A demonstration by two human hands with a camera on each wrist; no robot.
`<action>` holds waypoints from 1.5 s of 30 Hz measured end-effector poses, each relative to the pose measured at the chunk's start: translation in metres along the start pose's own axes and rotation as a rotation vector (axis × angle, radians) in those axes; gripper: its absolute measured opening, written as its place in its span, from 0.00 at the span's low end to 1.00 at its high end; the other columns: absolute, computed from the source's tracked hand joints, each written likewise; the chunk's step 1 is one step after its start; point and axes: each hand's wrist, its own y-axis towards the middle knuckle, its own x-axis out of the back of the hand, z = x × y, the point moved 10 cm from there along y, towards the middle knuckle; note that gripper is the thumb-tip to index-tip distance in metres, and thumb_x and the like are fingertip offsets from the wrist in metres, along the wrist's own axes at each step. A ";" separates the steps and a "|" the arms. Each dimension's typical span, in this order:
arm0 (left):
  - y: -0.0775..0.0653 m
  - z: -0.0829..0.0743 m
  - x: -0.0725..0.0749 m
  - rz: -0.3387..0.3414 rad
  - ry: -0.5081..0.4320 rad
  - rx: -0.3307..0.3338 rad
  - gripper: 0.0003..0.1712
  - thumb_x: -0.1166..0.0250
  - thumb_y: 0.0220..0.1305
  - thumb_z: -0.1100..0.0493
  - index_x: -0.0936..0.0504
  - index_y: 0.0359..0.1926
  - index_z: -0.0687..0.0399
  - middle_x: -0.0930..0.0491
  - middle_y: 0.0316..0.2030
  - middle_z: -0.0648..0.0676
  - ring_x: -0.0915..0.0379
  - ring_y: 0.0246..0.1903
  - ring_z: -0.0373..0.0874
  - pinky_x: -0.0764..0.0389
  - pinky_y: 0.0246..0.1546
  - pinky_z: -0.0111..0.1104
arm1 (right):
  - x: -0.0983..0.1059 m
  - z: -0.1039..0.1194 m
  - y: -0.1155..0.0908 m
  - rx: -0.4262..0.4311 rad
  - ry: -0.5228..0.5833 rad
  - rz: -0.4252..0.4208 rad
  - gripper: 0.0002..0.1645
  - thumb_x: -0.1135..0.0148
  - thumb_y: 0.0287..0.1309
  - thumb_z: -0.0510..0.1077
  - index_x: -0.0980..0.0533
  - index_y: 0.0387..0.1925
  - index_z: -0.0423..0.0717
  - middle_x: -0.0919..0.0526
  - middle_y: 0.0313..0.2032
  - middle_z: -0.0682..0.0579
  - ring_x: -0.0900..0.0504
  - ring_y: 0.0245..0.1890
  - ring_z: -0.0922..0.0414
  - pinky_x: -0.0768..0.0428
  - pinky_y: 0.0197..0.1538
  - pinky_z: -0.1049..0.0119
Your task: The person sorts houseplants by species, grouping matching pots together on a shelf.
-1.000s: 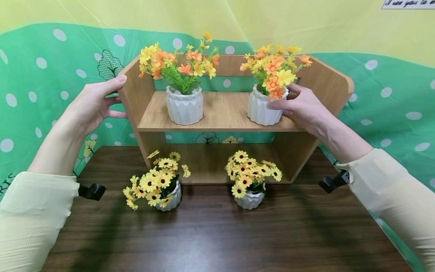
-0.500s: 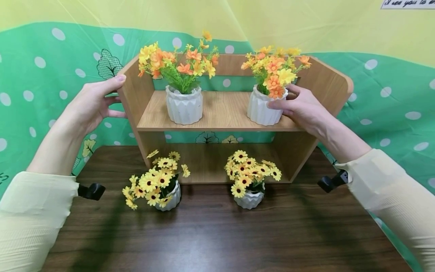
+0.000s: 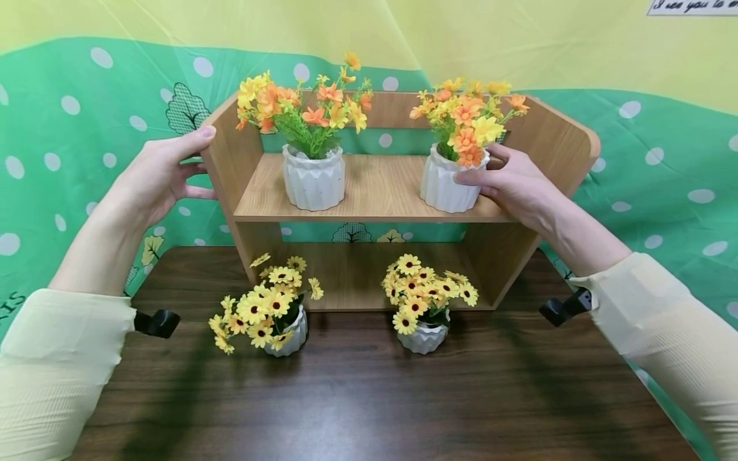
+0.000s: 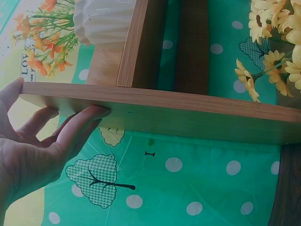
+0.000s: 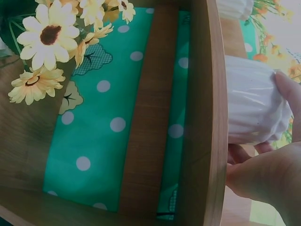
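Note:
My left hand (image 3: 151, 176) holds the left side panel of a two-tier wooden shelf (image 3: 357, 219). In the left wrist view, its thumb rests at the panel's edge and its fingers (image 4: 87, 115) touch the outer face. On the upper tier, my right hand (image 3: 513, 182) grips a white fluted flowerpot (image 3: 441, 182) with orange and yellow flowers. Its thumb lies on the pot's front in the head view; the other fingers are partly hidden behind. A similar flowerpot (image 3: 314, 182) stands upright at the left of that tier.
Two smaller pots of yellow daisies, one on the left (image 3: 294, 336) and one on the right (image 3: 423, 339), stand on the dark wooden table (image 3: 369, 403) before the shelf. A green and yellow patterned cloth (image 3: 646, 141) hangs behind.

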 end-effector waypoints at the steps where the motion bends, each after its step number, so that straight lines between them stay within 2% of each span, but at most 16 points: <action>1: 0.000 0.000 0.000 0.000 0.000 0.000 0.37 0.39 0.75 0.45 0.38 0.79 0.47 0.51 0.81 0.45 0.37 0.66 0.51 0.09 0.35 0.38 | 0.000 0.000 0.000 -0.003 0.009 0.002 0.67 0.29 0.63 0.44 0.69 0.83 0.59 0.65 0.83 0.52 0.45 0.80 0.55 0.41 0.81 0.60; 9: 0.000 -0.001 -0.001 -0.004 0.010 0.003 0.38 0.39 0.75 0.45 0.39 0.79 0.47 0.51 0.81 0.46 0.40 0.69 0.53 0.09 0.35 0.37 | 0.003 0.000 0.000 -0.001 -0.067 -0.011 0.65 0.29 0.63 0.48 0.66 0.83 0.61 0.56 0.81 0.42 0.39 0.76 0.56 0.38 0.80 0.61; 14: 0.000 0.000 0.000 -0.006 0.013 0.006 0.38 0.38 0.74 0.45 0.39 0.79 0.48 0.49 0.80 0.47 0.39 0.69 0.53 0.09 0.35 0.37 | 0.001 -0.001 -0.001 -0.003 -0.079 -0.004 0.64 0.30 0.64 0.48 0.66 0.83 0.62 0.56 0.82 0.43 0.40 0.77 0.56 0.40 0.81 0.60; 19: -0.001 0.001 -0.001 -0.005 0.020 0.007 0.39 0.39 0.74 0.44 0.39 0.79 0.48 0.48 0.79 0.48 0.41 0.70 0.54 0.09 0.35 0.37 | 0.000 -0.001 -0.001 0.018 -0.081 0.006 0.62 0.31 0.65 0.49 0.64 0.83 0.62 0.51 0.81 0.43 0.39 0.76 0.56 0.37 0.80 0.62; 23: -0.002 0.001 -0.001 -0.012 0.036 0.011 0.39 0.39 0.74 0.44 0.40 0.80 0.47 0.52 0.81 0.48 0.43 0.70 0.55 0.09 0.35 0.36 | 0.001 -0.004 -0.004 0.060 -0.168 -0.016 0.55 0.33 0.66 0.55 0.55 0.83 0.62 0.36 0.74 0.48 0.30 0.68 0.60 0.26 0.67 0.74; 26: -0.002 0.001 -0.001 -0.015 0.041 0.013 0.40 0.39 0.74 0.43 0.40 0.80 0.47 0.53 0.82 0.48 0.43 0.71 0.56 0.09 0.35 0.36 | 0.002 -0.005 -0.007 0.099 -0.199 -0.045 0.48 0.33 0.66 0.56 0.46 0.80 0.63 0.28 0.66 0.54 0.26 0.61 0.62 0.23 0.56 0.78; 28: -0.003 0.001 -0.001 -0.017 0.042 0.012 0.40 0.39 0.74 0.43 0.40 0.80 0.47 0.53 0.82 0.48 0.44 0.71 0.56 0.09 0.35 0.36 | 0.002 -0.005 -0.009 0.115 -0.184 -0.057 0.46 0.33 0.66 0.55 0.44 0.79 0.64 0.27 0.66 0.53 0.26 0.61 0.61 0.23 0.56 0.78; 32: -0.003 0.000 -0.001 -0.021 0.042 0.011 0.40 0.39 0.74 0.43 0.40 0.80 0.47 0.52 0.81 0.48 0.45 0.72 0.57 0.09 0.34 0.36 | 0.004 -0.006 -0.013 0.115 -0.179 -0.074 0.49 0.33 0.66 0.55 0.49 0.81 0.65 0.34 0.73 0.49 0.31 0.67 0.60 0.25 0.57 0.78; 35: -0.003 0.001 -0.002 -0.021 0.045 0.014 0.40 0.39 0.74 0.43 0.40 0.80 0.46 0.52 0.81 0.48 0.44 0.72 0.56 0.09 0.35 0.36 | 0.007 -0.007 -0.020 0.136 -0.181 -0.096 0.50 0.33 0.67 0.53 0.50 0.81 0.64 0.36 0.75 0.48 0.32 0.68 0.58 0.25 0.56 0.79; 37: -0.003 0.000 -0.002 -0.017 0.045 0.013 0.40 0.39 0.74 0.43 0.40 0.80 0.46 0.52 0.81 0.48 0.44 0.71 0.56 0.09 0.35 0.36 | 0.008 -0.007 -0.026 0.173 -0.180 -0.115 0.49 0.32 0.66 0.51 0.48 0.80 0.63 0.34 0.74 0.49 0.30 0.67 0.58 0.24 0.55 0.81; 40: -0.003 0.000 -0.002 -0.018 0.043 0.006 0.40 0.38 0.74 0.43 0.39 0.79 0.47 0.50 0.80 0.48 0.41 0.70 0.55 0.09 0.35 0.36 | 0.011 -0.007 -0.038 0.248 -0.114 -0.148 0.46 0.30 0.66 0.45 0.42 0.78 0.60 0.31 0.71 0.49 0.26 0.64 0.58 0.23 0.54 0.83; 45: -0.003 -0.001 -0.001 -0.020 0.041 0.002 0.40 0.38 0.74 0.43 0.39 0.79 0.47 0.50 0.80 0.47 0.40 0.68 0.54 0.09 0.34 0.36 | 0.013 -0.004 -0.060 0.417 0.077 -0.171 0.39 0.32 0.64 0.34 0.34 0.73 0.51 0.23 0.64 0.50 0.20 0.61 0.59 0.18 0.55 0.80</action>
